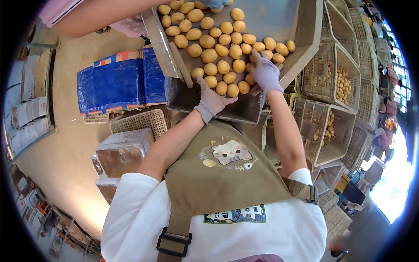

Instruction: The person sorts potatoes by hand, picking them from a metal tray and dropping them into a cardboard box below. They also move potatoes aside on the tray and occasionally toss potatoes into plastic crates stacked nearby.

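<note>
Many small yellow potatoes (209, 56) lie on a sloping metal tray (270, 22) with raised wooden sides. My left hand (211, 99), in a pale glove, is at the tray's lower left. Its fingers are spread, and one fingertip is at a potato (197, 73) beside the wooden strip. My right hand (265, 73), also gloved, reaches in at the lower right with its fingers stretched over the potatoes there. Neither hand shows a potato held in it. Below the tray's mouth, nearest my body, a grey bin (240, 114) is partly hidden by my hands.
Another person's arm (96, 17) and blue-gloved hand (214, 3) reach in at the top. Stacked plastic crates (316, 72), some holding potatoes, line the right. On the left are a blue-covered box (111, 81), a beige crate (139, 122) and a plastic-wrapped box (120, 153).
</note>
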### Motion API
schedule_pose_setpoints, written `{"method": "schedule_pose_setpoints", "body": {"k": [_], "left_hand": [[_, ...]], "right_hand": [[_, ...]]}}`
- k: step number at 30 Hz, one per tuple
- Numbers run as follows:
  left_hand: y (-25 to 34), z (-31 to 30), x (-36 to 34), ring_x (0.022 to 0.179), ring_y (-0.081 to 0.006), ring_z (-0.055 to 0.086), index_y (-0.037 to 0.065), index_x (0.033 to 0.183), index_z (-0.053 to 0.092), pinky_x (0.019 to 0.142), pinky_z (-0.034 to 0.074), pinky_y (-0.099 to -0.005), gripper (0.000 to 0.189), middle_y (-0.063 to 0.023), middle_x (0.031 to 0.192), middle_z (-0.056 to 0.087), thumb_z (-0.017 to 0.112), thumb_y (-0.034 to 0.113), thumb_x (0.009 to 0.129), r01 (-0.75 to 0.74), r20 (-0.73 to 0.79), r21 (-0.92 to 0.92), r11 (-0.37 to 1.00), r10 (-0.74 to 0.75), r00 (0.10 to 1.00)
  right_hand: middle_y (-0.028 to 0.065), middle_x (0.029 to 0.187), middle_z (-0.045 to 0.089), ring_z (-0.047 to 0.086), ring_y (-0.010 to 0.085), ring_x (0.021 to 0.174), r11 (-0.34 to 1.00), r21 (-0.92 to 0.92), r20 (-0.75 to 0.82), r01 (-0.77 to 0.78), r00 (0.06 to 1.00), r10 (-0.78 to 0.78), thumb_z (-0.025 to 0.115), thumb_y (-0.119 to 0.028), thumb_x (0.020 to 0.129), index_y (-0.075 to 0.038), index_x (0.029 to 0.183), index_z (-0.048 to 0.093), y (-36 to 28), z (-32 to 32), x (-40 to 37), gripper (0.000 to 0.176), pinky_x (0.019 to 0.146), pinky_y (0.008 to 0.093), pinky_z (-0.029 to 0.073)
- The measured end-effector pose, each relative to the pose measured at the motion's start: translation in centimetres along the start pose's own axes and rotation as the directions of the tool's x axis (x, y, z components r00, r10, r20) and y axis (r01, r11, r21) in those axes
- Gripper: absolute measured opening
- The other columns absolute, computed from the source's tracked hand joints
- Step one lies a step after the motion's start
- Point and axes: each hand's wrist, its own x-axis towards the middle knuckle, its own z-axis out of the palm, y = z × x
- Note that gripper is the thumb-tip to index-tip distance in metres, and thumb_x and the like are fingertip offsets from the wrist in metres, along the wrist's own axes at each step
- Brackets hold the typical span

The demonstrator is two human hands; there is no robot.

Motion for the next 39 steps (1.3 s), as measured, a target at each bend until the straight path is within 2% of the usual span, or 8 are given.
{"method": "schedule_pose_setpoints", "body": {"k": [6,12,16,18,25,34,36,39], "left_hand": [[0.0,0.3,-0.3,0.149,-0.0404,0.023,0.022,0.157,0.024,0.110,0.017,-0.0763,0.104,-0.0066,0.164,0.024,0.029,0.091,0.080,-0.007,0.005,-0.015,1.000,0.007,1.000],[1.0,-0.8,-0.4,0.150,-0.0397,0.020,0.021,0.158,0.023,0.110,0.016,-0.0758,0.106,-0.0068,0.165,0.021,0.028,0.092,0.079,0.016,0.156,-0.034,0.999,-0.010,0.988],[0.5,-0.5,0.0,0.150,-0.0397,0.019,0.021,0.158,0.022,0.110,0.018,-0.0757,0.101,-0.0073,0.164,0.021,0.030,0.089,0.083,0.016,0.095,-0.124,0.992,-0.004,0.995],[0.3,-0.3,0.3,0.149,-0.0402,0.019,0.021,0.157,0.023,0.111,0.019,-0.0758,0.097,-0.0076,0.164,0.021,0.029,0.086,0.085,0.011,0.165,-0.104,0.995,0.006,0.986],[-0.3,-0.4,0.6,0.149,-0.0416,0.020,0.021,0.157,0.023,0.111,0.020,-0.0752,0.099,-0.0088,0.163,0.022,0.032,0.087,0.083,0.024,0.161,-0.030,0.999,-0.018,0.987],[-0.3,-0.4,0.4,0.147,-0.0440,0.023,0.022,0.157,0.023,0.108,0.022,-0.0774,0.101,-0.0098,0.163,0.023,0.031,0.089,0.082,-0.006,0.122,-0.024,1.000,0.009,0.992],[-0.3,-0.2,0.1,0.147,-0.0444,0.023,0.022,0.157,0.023,0.107,0.023,-0.0776,0.101,-0.0101,0.163,0.024,0.030,0.089,0.082,-0.025,0.137,-0.031,0.999,0.029,0.990],[0.0,-0.2,0.1,0.148,-0.0437,0.023,0.022,0.157,0.023,0.107,0.023,-0.0781,0.102,-0.0094,0.163,0.024,0.030,0.090,0.081,0.001,0.044,-0.066,0.998,0.002,0.999]], "right_hand": [[0.0205,0.125,0.058,0.061,0.0396,0.111,0.995,0.044,0.059,-0.088,0.995,0.085,0.064,-0.029,0.083,-0.013,0.129,0.052,-0.2,0.0,1.8,0.050,0.091,0.0491,0.050],[0.0146,0.116,0.057,0.058,0.0308,0.106,0.896,0.297,-0.627,0.329,0.776,-0.077,0.076,-0.005,0.073,-0.008,0.129,0.063,2.4,-3.5,-11.4,0.057,0.094,0.0399,0.049],[0.0172,0.112,0.059,0.057,0.0345,0.108,0.907,0.235,-0.176,-0.349,0.902,0.393,0.073,-0.012,0.077,-0.011,0.125,0.064,12.0,2.0,-20.8,0.049,0.093,0.0442,0.049],[0.0185,0.114,0.061,0.058,0.0362,0.108,0.840,0.191,-0.185,-0.508,0.822,0.539,0.070,-0.015,0.080,-0.009,0.120,0.066,13.8,3.8,-22.8,0.041,0.093,0.0469,0.048],[0.0089,0.108,0.066,0.058,0.0304,0.107,0.954,0.145,-0.536,0.264,0.831,-0.148,0.070,-0.008,0.077,-0.010,0.108,0.070,1.7,-1.4,-14.0,0.031,0.099,0.0462,0.043],[0.0106,0.089,0.072,0.066,0.0283,0.095,0.788,-0.614,-0.058,0.050,0.992,-0.108,0.062,-0.023,0.086,-0.009,0.116,0.059,0.7,1.8,-0.2,0.033,0.101,0.0527,0.035],[0.0142,0.100,0.069,0.065,0.0331,0.096,0.927,-0.371,0.065,0.058,0.997,-0.036,0.065,-0.024,0.082,-0.011,0.115,0.061,0.8,0.3,0.6,0.035,0.101,0.0488,0.037],[0.0136,0.096,0.064,0.061,0.0327,0.093,0.945,0.034,-0.447,0.324,0.851,-0.276,0.074,-0.027,0.074,-0.013,0.107,0.065,1.5,-1.0,-2.6,0.037,0.092,0.0479,0.044]]}}
